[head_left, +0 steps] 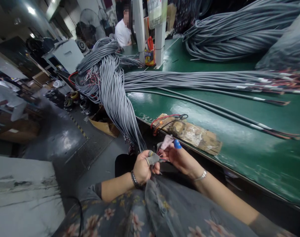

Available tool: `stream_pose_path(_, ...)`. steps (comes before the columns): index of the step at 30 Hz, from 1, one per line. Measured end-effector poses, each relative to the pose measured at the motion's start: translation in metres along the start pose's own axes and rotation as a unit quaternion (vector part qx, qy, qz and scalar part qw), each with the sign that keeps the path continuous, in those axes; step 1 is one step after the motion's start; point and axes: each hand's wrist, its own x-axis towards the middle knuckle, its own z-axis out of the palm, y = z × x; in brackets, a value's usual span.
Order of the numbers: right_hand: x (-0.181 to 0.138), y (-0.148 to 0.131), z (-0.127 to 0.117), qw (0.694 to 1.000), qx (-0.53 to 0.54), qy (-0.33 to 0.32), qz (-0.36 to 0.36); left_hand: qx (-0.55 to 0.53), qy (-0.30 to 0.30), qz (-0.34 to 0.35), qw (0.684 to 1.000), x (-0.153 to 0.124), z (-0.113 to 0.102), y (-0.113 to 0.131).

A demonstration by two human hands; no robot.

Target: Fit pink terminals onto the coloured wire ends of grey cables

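My left hand [143, 167] is closed, its thumb in a grey finger cover, around the end of a grey cable near my lap. Thin red, dark and pale wires [160, 154] fan out of that end. My right hand [182, 159] pinches at these wires from the other side. A blue cover [177, 144] sits on one of its fingertips. Beside it is a pale pink piece [167, 141]; whether it is worn or held I cannot tell. The fingers partly hide the cable end.
A thick bundle of grey cables [112, 82] hangs over the near edge of the green table [201, 105]. More cables [189, 79] lie across it with stripped ends at right. A stained board [189, 133] lies at the edge. Coiled cables [229, 36] and a seated person [122, 33] are farther back.
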Motion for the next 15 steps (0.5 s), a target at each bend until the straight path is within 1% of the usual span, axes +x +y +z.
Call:
stream_pose_path(1, -0.003, -0.001, -0.002, 0.999, -0.021, -0.016, 0.018, 0.011, -0.002, 0.008, 1.000, -0.001, -0.002, -0.001)
stream_pose_path(3, -0.007, -0.003, -0.004, 0.996, -0.068, -0.027, 0.043, 0.029, -0.004, 0.022, 0.999, -0.002, -0.004, -0.002)
stream_pose_path(6, -0.011, -0.007, 0.000, 0.989, -0.139, -0.007, 0.042, 0.070, -0.015, 0.026, 0.997, -0.003, -0.006, -0.001)
stream_pose_path(8, -0.011, -0.010, 0.005, 0.981, -0.189, -0.006, 0.031, 0.118, -0.049, 0.002, 0.992, -0.003, -0.006, 0.000)
stream_pose_path(10, -0.011, -0.013, 0.009, 0.970, -0.242, -0.022, 0.023, 0.170, -0.096, -0.037, 0.980, -0.002, -0.006, 0.002)
stream_pose_path(12, -0.011, -0.014, 0.011, 0.959, -0.280, -0.037, 0.017, 0.204, -0.128, -0.074, 0.968, 0.000, -0.006, 0.004)
stream_pose_path(15, -0.014, -0.014, 0.006, 0.962, -0.273, -0.018, 0.009, 0.204, -0.128, -0.091, 0.966, 0.002, -0.007, 0.004)
